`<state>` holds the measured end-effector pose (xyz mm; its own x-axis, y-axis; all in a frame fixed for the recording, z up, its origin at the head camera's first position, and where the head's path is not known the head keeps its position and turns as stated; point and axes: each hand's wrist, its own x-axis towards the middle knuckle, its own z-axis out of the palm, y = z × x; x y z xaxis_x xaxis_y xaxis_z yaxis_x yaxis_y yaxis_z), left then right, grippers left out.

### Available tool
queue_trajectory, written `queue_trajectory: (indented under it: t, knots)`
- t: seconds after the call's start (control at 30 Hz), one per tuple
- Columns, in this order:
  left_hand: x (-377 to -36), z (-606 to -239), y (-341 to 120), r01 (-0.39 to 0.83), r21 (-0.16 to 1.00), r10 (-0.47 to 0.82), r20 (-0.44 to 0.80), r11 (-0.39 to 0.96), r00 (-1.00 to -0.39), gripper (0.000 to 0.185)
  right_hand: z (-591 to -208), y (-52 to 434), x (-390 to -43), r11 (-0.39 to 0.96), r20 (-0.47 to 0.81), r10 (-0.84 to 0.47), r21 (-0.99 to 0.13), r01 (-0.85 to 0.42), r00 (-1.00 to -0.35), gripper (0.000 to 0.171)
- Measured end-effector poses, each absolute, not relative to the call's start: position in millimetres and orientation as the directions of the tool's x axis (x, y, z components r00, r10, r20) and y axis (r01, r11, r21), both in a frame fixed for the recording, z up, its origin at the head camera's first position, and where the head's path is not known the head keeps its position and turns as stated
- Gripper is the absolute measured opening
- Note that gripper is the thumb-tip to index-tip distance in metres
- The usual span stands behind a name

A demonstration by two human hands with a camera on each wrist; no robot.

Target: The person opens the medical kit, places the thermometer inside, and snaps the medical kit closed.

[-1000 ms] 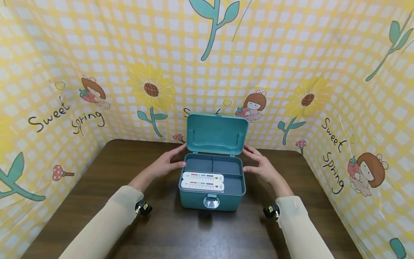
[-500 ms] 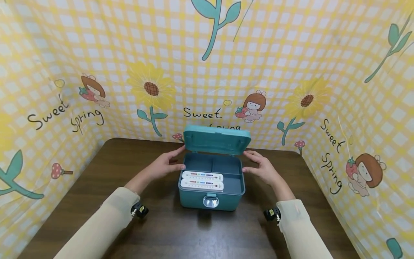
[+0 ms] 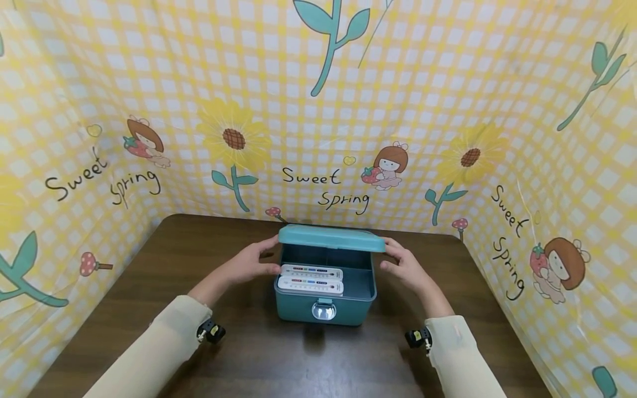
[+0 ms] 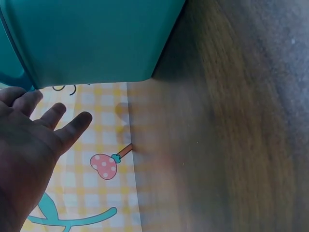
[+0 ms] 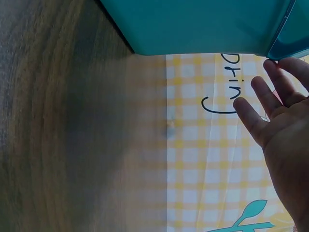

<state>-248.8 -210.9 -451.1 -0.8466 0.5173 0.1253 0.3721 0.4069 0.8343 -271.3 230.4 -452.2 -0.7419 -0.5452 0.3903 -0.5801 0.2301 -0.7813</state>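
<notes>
A teal storage box (image 3: 298, 307) stands on the table with its lid (image 3: 328, 237) tilted forward, partly down over the back compartments. Two white thermometers (image 3: 311, 284) lie side by side in the front compartment, toward its left. My left hand (image 3: 251, 262) touches the lid's left end, thumb near the box rim. At the lid's right end is my right hand (image 3: 405, 264), its fingertips at the lid's edge. Both wrist views show fingers spread beside the teal box wall (image 4: 96, 38). A clear latch (image 3: 324, 311) hangs on the box front.
The dark wooden table (image 3: 318, 365) runs under the box and both arms. Behind and on both sides hangs a yellow checked cloth (image 3: 308, 127) with sunflowers and printed words. A small black camera (image 3: 211, 331) sits on each wrist.
The lid has swung forward and down from standing upright, now shading the back compartments. Both hands have followed it at its ends. The box and thermometers stay in place.
</notes>
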Motion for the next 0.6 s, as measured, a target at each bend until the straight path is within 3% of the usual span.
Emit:
queue_trajectory:
  t: [0.3, 0.6]
  knots:
    - [-243, -451, -210, 0.416, 0.841, 0.547, 0.179, 0.346, -0.818, 0.111, -446, 225, -265, 0.278, 0.352, -0.565, -0.770, -0.574, -0.746, 0.074]
    - [-238, -448, -209, 0.382, 0.833, 0.521, 0.135, 0.401, -0.843, 0.106, -447, 224, -257, 0.238, 0.306, -0.609, -0.810, -0.536, -0.732, 0.108]
